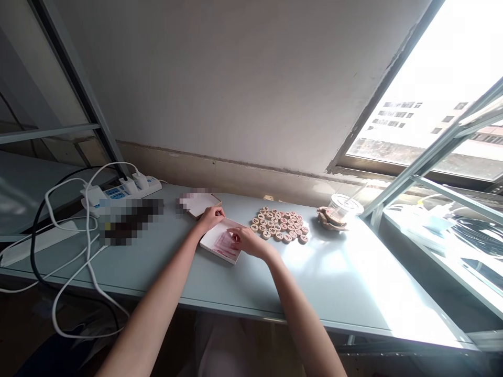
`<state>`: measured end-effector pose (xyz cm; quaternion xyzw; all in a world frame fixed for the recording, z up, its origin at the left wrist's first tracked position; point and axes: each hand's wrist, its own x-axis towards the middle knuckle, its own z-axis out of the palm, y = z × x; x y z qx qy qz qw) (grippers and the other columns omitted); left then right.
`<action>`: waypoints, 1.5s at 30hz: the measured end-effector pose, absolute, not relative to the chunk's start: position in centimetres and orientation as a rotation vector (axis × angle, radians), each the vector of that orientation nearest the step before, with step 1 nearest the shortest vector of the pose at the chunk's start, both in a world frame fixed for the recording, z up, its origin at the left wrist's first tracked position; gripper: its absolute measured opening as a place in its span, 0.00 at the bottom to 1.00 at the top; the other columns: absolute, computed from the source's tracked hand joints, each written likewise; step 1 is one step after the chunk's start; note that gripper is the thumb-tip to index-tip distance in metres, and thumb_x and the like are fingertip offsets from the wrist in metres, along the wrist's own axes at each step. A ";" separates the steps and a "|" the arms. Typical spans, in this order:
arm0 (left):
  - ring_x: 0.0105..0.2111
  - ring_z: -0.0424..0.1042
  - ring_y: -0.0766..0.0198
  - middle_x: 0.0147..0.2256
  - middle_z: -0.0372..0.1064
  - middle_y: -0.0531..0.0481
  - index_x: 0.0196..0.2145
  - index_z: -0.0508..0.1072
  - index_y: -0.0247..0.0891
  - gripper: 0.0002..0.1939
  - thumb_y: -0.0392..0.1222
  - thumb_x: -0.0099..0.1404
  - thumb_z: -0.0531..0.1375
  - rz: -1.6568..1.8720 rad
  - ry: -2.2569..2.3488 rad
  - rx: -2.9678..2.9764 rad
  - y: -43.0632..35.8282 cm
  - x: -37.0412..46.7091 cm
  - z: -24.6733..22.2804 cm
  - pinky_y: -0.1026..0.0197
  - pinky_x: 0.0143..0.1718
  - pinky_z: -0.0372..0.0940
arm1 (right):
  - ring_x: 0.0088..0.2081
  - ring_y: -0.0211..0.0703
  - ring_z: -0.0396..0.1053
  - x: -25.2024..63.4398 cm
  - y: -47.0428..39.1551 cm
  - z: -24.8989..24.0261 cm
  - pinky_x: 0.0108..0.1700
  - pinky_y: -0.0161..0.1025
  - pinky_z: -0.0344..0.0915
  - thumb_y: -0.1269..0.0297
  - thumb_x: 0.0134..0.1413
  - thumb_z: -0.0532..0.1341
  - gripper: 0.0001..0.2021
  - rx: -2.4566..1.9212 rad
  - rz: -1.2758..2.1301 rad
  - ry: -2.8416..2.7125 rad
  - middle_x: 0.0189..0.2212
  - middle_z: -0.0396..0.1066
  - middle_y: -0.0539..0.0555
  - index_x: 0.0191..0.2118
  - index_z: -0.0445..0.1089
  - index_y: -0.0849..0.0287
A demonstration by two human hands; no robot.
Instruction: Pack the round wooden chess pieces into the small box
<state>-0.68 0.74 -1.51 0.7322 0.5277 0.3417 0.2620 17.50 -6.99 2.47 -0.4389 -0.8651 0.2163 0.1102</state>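
A shallow white box (207,243) lies on the desk in front of me. Inside it is a thin, folded sheet with pinkish lines (225,244), perhaps a paper or plastic chessboard. My left hand (212,215) is closed around the box's far left edge, its fingers partly hidden. Over the right side of the box, my right hand (249,242) has its fingers bent down onto the sheet, seemingly pinching it. Just right of the hands, round wooden Chinese chess pieces (280,225) with black and red characters lie face up in a tight cluster.
Behind my left hand lies the box lid (202,203), partly blurred. A power strip (121,193) with plugs and looping white cables (88,262) occupies the left. At the right stand a clear plastic cup with a lid (346,204) and a crumpled brown item (332,220). Metal frame posts flank the desk.
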 end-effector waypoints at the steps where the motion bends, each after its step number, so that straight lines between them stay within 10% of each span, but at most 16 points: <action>1: 0.26 0.64 0.64 0.23 0.66 0.52 0.23 0.68 0.37 0.06 0.37 0.50 0.52 0.928 1.413 1.991 0.7 -0.7 -1.5 0.64 0.28 0.57 | 0.36 0.40 0.65 17.9 -6.9 2.9 0.38 0.35 0.61 0.75 0.48 0.57 0.21 -1.246 0.692 -2.526 0.34 0.70 0.53 0.51 0.64 0.57; 6: 0.29 0.66 0.63 0.27 0.69 0.51 0.25 0.69 0.37 0.07 0.37 0.52 0.52 0.924 1.419 1.997 0.5 -0.9 -1.2 0.64 0.30 0.58 | 0.37 0.37 0.64 21.7 -6.6 5.3 0.36 0.33 0.61 0.68 0.52 0.56 0.21 -1.095 0.916 -2.327 0.38 0.68 0.52 0.53 0.61 0.54; 13: 0.40 0.68 0.58 0.43 0.70 0.46 0.25 0.69 0.37 0.07 0.36 0.52 0.51 0.930 1.482 1.974 0.5 -0.8 -0.9 0.63 0.33 0.59 | 0.27 0.34 0.60 25.9 -5.5 4.3 0.28 0.31 0.57 0.73 0.44 0.59 0.04 -1.407 0.899 -2.515 0.24 0.65 0.48 0.29 0.67 0.59; 21: 0.42 0.68 0.57 0.35 0.72 0.49 0.26 0.71 0.38 0.09 0.36 0.51 0.51 0.904 1.500 1.956 0.8 -1.1 -1.1 0.63 0.37 0.60 | 0.31 0.37 0.65 25.6 -5.5 3.9 0.31 0.32 0.60 0.70 0.45 0.60 0.15 -1.424 0.881 -2.464 0.31 0.70 0.51 0.42 0.70 0.57; 45: 0.42 0.67 0.57 0.36 0.66 0.48 0.25 0.71 0.38 0.10 0.37 0.51 0.49 0.979 1.447 2.052 0.8 -0.9 -1.1 0.62 0.37 0.60 | 0.30 0.38 0.66 24.7 -7.0 5.5 0.27 0.31 0.56 0.62 0.41 0.65 0.12 -1.738 0.757 -2.519 0.31 0.72 0.51 0.36 0.73 0.57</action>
